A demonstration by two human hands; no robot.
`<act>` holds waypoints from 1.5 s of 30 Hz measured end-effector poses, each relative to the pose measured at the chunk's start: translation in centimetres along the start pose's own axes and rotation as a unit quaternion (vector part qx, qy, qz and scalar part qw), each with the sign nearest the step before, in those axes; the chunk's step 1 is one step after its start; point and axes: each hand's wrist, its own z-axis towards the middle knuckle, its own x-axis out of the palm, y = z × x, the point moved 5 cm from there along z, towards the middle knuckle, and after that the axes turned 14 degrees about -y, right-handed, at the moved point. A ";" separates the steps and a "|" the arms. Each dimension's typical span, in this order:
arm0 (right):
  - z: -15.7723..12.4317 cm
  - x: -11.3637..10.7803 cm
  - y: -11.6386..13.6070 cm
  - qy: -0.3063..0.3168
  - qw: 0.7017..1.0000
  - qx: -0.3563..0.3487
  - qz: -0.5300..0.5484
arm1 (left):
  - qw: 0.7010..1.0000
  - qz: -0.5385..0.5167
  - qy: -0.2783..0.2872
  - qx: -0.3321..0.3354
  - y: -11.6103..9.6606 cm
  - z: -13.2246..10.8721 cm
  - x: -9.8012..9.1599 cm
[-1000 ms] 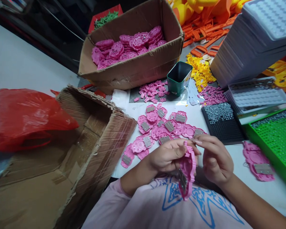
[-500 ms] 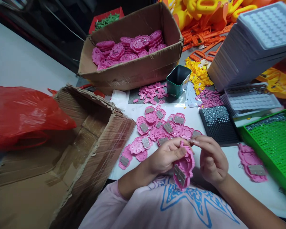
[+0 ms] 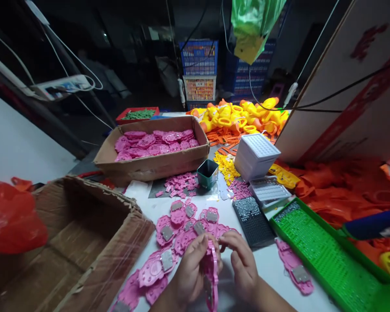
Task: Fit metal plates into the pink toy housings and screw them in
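Note:
My left hand (image 3: pixel 190 271) is closed around a pink plastic casing (image 3: pixel 212 273) with a metal plate in it, held upright and edge-on to me. Beside the casing's top edge, my right hand (image 3: pixel 242 262) has its thumb and fingertips pinched together; whatever may be between them is too small to make out. Several similar pink casings (image 3: pixel 152 269) with metal plates lie in a loose pile on the white table, just beyond and left of my hands. Another pink casing (image 3: pixel 290 260) lies to the right.
An open carton (image 3: pixel 143 221) stands at left, with a red bag (image 3: pixel 14 221) over it. Behind are a box of pink casings (image 3: pixel 156 168), a dark green cup (image 3: pixel 208 175) and small pink parts (image 3: pixel 178 184). A black screw tray (image 3: pixel 255 223) and green tray (image 3: pixel 331 247) lie right.
The view has tipped up, bringing crates and hanging cables into sight. The held casing has turned from showing its inside to nearly edge-on. My right fingers have come closer to its top.

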 end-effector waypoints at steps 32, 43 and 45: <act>-1.3 -1.1 -0.7 0.058 0.998 0.031 0.011 | 0.997 0.011 0.059 0.047 -1.2 -0.4 0.2; 0.2 -0.4 1.1 0.055 0.997 -0.050 -0.014 | 0.862 0.241 0.078 0.439 -3.9 -2.2 0.9; 0.4 -0.3 1.5 0.058 0.996 -0.066 -0.027 | 0.834 0.257 0.103 0.478 -4.2 -2.7 1.4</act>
